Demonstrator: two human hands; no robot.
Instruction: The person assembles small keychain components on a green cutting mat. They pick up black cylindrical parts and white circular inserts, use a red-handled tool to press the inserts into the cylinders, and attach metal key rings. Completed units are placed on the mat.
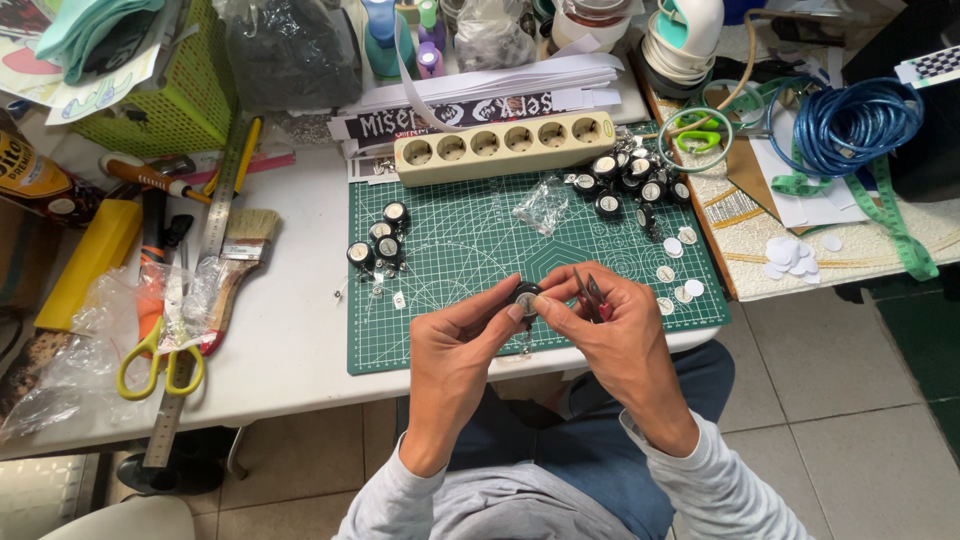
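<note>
Reel [524, 298], small, round and black with a pale centre, is pinched between the fingertips of both hands above the near edge of the green mat [450, 330]. The left hand [455, 345] is closed on its left side with thumb and forefinger. The right hand [610, 335] is closed on its right side, and small red-handled pliers [592, 296] are also tucked in that hand, tips pointing far.

As a judgement, the work is somewhere in the middle. A small group of four or five like reels [380, 240] is laid out on the left part of the mat, and a larger heap [630, 180] is gathered at its far right corner, near the beige power strip [505, 145]. Which of the two groups is finished cannot be told. White discs [680, 270] are scattered on the right of the mat, and more [790, 255] lie beyond its edge, so some appear unused as yet. A small clear bag [545, 205] sits between the groups.

On the white table, at the left, yellow scissors [160, 350], a steel ruler [200, 290] and a brush [240, 260] are left untouched.
</note>
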